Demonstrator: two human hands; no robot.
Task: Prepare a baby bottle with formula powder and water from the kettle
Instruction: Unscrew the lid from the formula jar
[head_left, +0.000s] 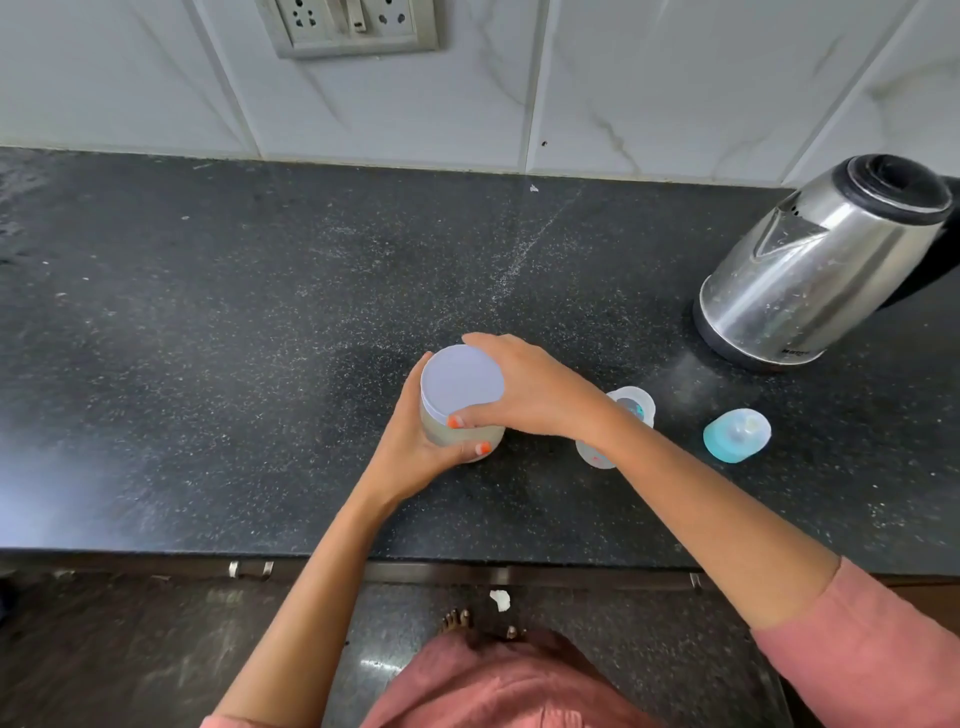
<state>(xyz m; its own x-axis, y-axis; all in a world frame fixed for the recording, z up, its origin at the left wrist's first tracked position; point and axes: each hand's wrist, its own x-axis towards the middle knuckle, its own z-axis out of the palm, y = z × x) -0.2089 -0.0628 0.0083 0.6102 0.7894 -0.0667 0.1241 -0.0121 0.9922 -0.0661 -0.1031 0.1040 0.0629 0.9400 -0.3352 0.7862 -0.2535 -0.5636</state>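
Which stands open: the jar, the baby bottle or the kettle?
The small clear baby bottle: its mouth is bare and its blue cap lies beside it. The jar has its white lid on; the kettle looks closed.

Left hand (415, 441) curls round the jar (467, 435); right hand (524, 389) (forearm crossing in from the right) clasps the lid (460, 382) from above.

The person wears a dusty-pink garment (498, 686) with a matching loose sleeve (857, 639) ending near the right elbow, orange polish on the nails of the fingers (456, 422), and bare toes (457, 621).
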